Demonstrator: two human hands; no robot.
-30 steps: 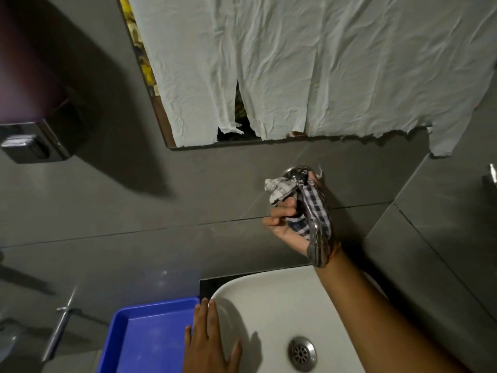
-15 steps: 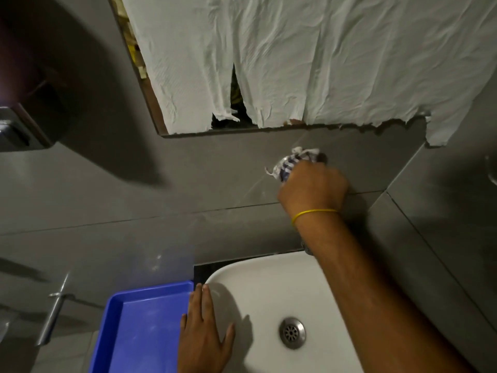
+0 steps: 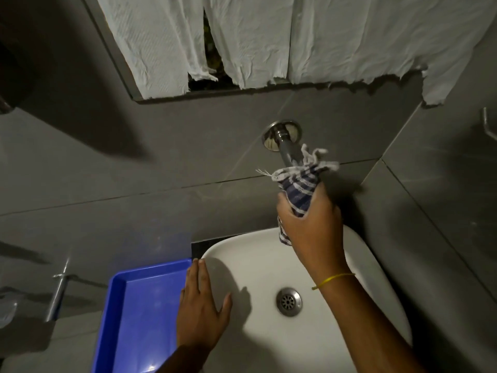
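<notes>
The right hand (image 3: pixel 312 227) curls its fingers round a cloth (image 3: pixel 301 184) wrapped on the tap (image 3: pixel 287 149) above the sink (image 3: pixel 376 278), likely to wipe it; the left hand (image 3: pixel 200 310), fingers straight, braces on the sink's rim.

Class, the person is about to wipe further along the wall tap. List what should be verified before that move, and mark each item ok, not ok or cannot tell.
1. Cloth wrapped round the tap pipe: ok.
2. Right hand curled round the cloth: ok.
3. Left hand flat on the sink rim for support: ok.
4. Water off: cannot tell, as the cloth and hand hide the spout.
5. Drain uncovered: ok.
6. Blue tray beside the sink, out of the cloth's path: ok.
</notes>
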